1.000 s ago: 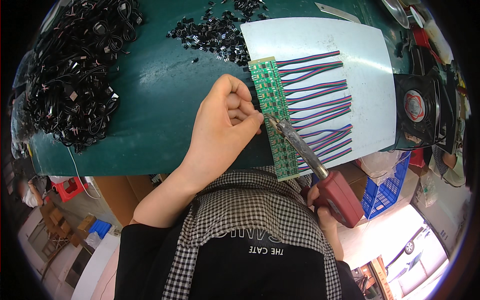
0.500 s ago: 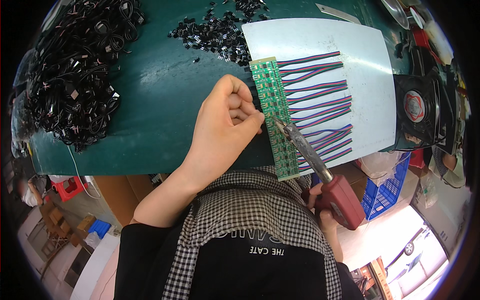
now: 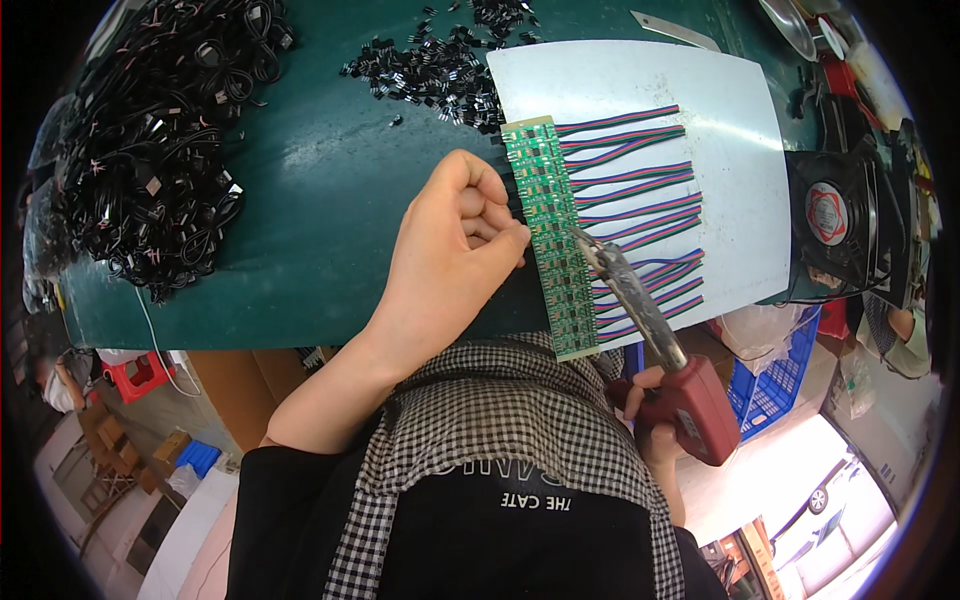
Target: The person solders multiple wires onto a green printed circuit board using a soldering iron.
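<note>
A long green circuit board lies along the left part of a white sheet, with bundles of coloured ribbon wires running off its right side. Black connectors stick out along its left edge. My left hand is closed in a pinch at that edge, about mid-board; whatever the fingertips hold is hidden. My right hand grips the red handle of a soldering iron, mostly behind the handle. The iron's tip is over the board's right edge, close to where the wires join; contact cannot be made out.
Loose black connectors are heaped on the green table beyond my left hand. A big pile of black cables covers the left side. Right of the white sheet stands a black fan; a flat blade lies behind.
The soldering iron has shifted right, its tip going from the board's middle to its right edge. My left hand stays in nearly the same place.
</note>
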